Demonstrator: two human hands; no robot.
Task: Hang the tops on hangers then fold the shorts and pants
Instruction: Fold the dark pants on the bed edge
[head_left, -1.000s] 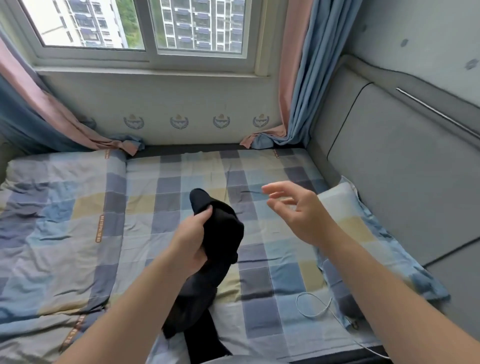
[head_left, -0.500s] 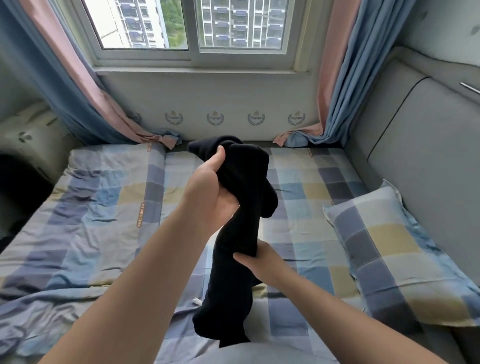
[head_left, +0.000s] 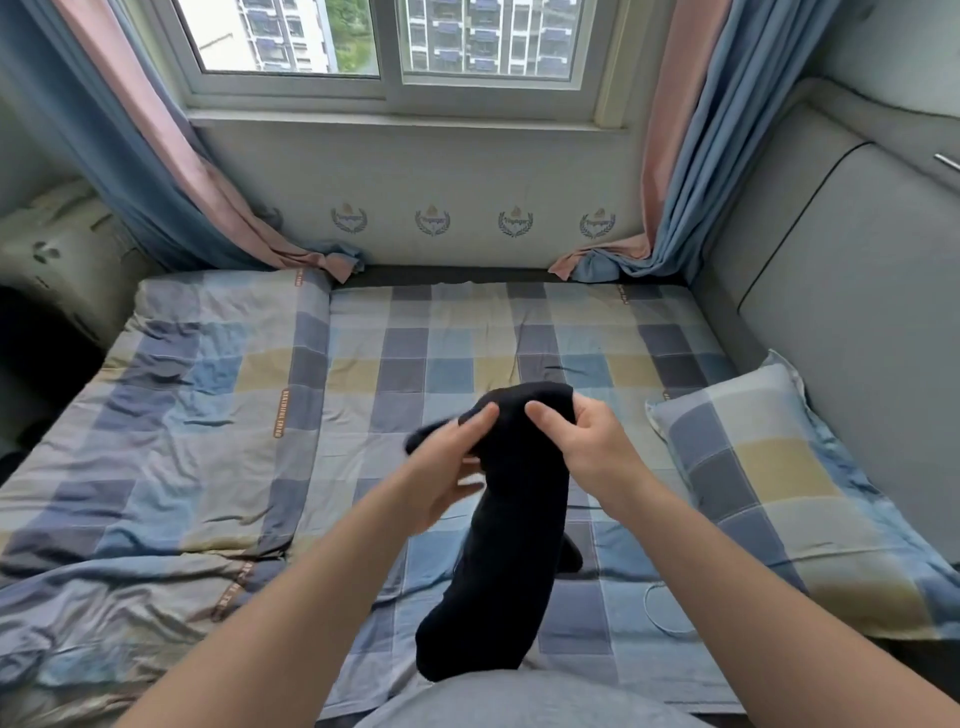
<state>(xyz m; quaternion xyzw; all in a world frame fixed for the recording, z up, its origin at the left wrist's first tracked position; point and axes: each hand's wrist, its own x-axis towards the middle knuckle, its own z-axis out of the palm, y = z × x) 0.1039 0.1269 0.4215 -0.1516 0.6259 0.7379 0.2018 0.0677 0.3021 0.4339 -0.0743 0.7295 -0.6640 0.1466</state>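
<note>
You hold a black garment (head_left: 511, 525) up in front of you with both hands, over the near middle of the bed (head_left: 457, 332). Your left hand (head_left: 441, 473) pinches its upper left part: the thumb presses on the front of the cloth and the fingers curl behind it. Your right hand (head_left: 589, 447) grips the top right part, thumb on the front and fingers wrapped round the edge. The two thumbs sit close together near the top of the garment. The cloth is bunched into a long dark roll that hangs down toward you, and you cannot tell from here whether it is a top, shorts or pants.

A checked sheet covers the bed, with a rumpled quilt (head_left: 156, 452) of the same pattern on the left. A matching pillow (head_left: 774, 499) lies at the right, against a grey padded headboard (head_left: 857, 322). A thin white cable (head_left: 657, 610) loops on the sheet near the pillow. On the far side, pink and blue curtains (head_left: 691, 156) frame a window (head_left: 395, 47).
</note>
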